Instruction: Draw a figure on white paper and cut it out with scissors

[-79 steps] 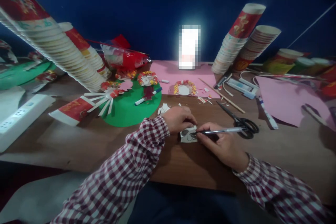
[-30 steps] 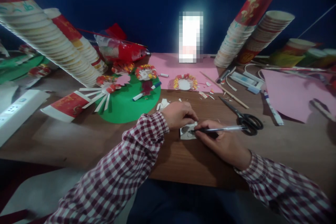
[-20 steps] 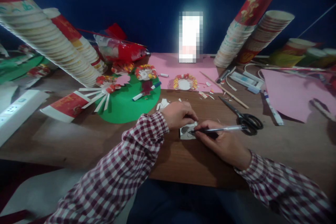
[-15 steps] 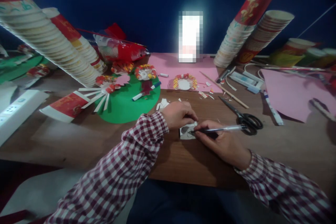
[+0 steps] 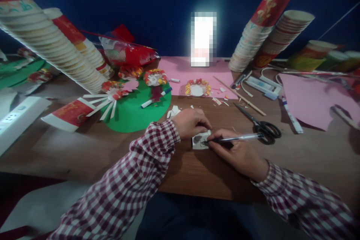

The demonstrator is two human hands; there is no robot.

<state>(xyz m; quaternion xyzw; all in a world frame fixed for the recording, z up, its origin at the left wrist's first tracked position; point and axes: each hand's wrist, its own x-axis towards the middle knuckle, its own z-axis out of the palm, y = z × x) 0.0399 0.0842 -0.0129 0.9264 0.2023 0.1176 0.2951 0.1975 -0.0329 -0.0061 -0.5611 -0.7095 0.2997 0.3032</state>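
Note:
A small white paper piece [image 5: 199, 143] with dark pen marks lies on the wooden table [image 5: 84, 146] in front of me. My left hand [image 5: 191, 122] presses its upper edge with fingers curled together. My right hand [image 5: 239, 153] is closed around a clear ballpoint pen [image 5: 239, 138], whose tip touches the paper. Both sleeves are red-and-white checked.
Black scissors [image 5: 260, 125] lie just right of the pen. A green paper disc [image 5: 132, 110] with cut-cup figures sits to the left, pink paper [image 5: 185, 75] behind. Tall paper cup stacks lean at left [image 5: 56, 52] and right [image 5: 261, 26]. A white power strip [image 5: 14, 120] lies far left.
Since 2.6 s ago the view has shifted slightly. Both hands stay on the paper; the pen tip makes only tiny movements over it.

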